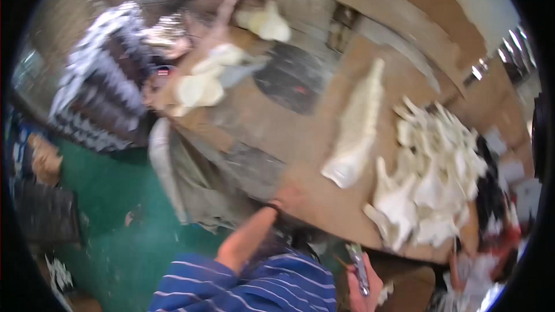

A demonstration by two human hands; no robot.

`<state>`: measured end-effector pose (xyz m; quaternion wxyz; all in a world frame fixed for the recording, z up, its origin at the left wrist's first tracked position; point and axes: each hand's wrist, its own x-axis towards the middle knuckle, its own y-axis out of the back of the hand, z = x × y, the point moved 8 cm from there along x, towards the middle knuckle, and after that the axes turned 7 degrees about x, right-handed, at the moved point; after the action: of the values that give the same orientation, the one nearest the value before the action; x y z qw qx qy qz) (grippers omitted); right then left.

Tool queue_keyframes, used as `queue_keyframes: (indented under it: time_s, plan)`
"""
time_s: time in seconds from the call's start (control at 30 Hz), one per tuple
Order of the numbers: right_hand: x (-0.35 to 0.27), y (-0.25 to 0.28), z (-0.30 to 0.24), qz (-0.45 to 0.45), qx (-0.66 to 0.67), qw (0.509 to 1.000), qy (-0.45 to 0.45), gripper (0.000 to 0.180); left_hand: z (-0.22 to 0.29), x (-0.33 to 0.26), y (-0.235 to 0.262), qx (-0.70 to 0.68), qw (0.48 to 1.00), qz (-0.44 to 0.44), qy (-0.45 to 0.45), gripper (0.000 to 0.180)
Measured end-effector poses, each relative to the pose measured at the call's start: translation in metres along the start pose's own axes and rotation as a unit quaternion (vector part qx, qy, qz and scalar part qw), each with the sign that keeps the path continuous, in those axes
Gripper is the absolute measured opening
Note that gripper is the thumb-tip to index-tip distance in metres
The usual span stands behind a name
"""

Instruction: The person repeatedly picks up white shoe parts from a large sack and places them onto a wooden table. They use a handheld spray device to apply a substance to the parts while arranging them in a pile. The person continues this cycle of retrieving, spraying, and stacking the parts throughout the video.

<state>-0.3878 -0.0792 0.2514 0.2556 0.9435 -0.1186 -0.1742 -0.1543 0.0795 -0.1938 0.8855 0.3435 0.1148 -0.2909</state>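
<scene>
My left hand (292, 196), with a dark band at the wrist, is over the near edge of the brown worktop (263, 115). Motion smears its fingers, so whether they are closed is unclear. Low in the picture, my right hand (365, 286) grips a slim silvery tool (359, 271) with a greenish end; its exact kind cannot be made out. Just beyond my hands lies a long, tapering cream bone-like piece (357, 130). To its right is a heap of cream vertebra-like pieces (425, 182), with prongs sticking up.
More cream bone-like pieces (199, 89) lie at the worktop's far left, beside a dark round patch (292, 75). A grey cloth (193, 179) hangs off the left edge. A stack of grey trays (107, 81) stands beyond, on the green floor (115, 196).
</scene>
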Motion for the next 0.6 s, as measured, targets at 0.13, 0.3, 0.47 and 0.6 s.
queue_keyframes:
  time_s: [0.13, 0.3, 0.47, 0.6]
  plan:
    - [0.003, 0.016, -0.001, 0.046, 0.016, 0.998, 0.036, 0.056, 0.004, -0.018, 0.023, 0.067, 0.997, 0.027, 0.040, 0.049]
    - [-0.020, 0.025, 0.009, 0.077, 0.036, 0.996, -0.005, 0.055, 0.045, -0.012, 0.019, 0.074, 0.997, 0.031, 0.014, 0.046]
    - [-0.034, 0.022, 0.013, 0.074, 0.031, 0.997, -0.015, 0.055, 0.156, 0.012, 0.069, 0.052, 0.952, 0.252, -0.165, 0.040]
    - [-0.041, 0.025, 0.006, 0.069, 0.035, 0.997, -0.013, 0.055, 0.165, 0.065, 0.073, 0.016, 0.965, 0.222, -0.141, 0.039]
